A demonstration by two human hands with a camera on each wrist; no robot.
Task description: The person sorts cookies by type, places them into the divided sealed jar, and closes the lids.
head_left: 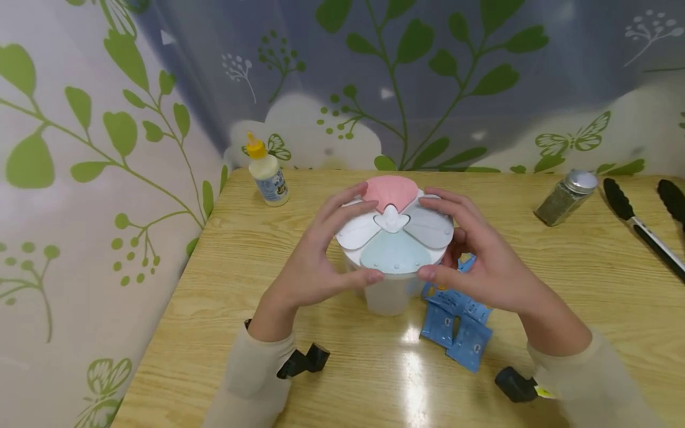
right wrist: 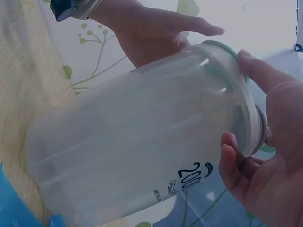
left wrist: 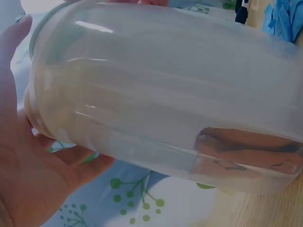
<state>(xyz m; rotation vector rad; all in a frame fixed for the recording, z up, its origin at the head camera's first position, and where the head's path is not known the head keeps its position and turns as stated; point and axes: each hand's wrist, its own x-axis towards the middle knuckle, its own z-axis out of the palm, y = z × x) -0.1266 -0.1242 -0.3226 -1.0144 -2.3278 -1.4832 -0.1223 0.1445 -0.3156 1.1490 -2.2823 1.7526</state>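
A wooden table (head_left: pixel 225 309) holds a plastic jar (head_left: pixel 387 299), a person's left hand (head_left: pixel 316 261) and right hand (head_left: pixel 484 258) gripping its petal-patterned lid (head_left: pixel 396 245) from opposite sides, fingers and thumbs curved around the rim; blue packets (head_left: pixel 455 304) lie just beside.

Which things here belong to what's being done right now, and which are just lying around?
Likely in use:
left hand
right hand
petal lid
clear container
brown item visible through it

Apparently lying about:
blue packets, perhaps related
yellow-capped bottle
metal-lidded jar
tongs
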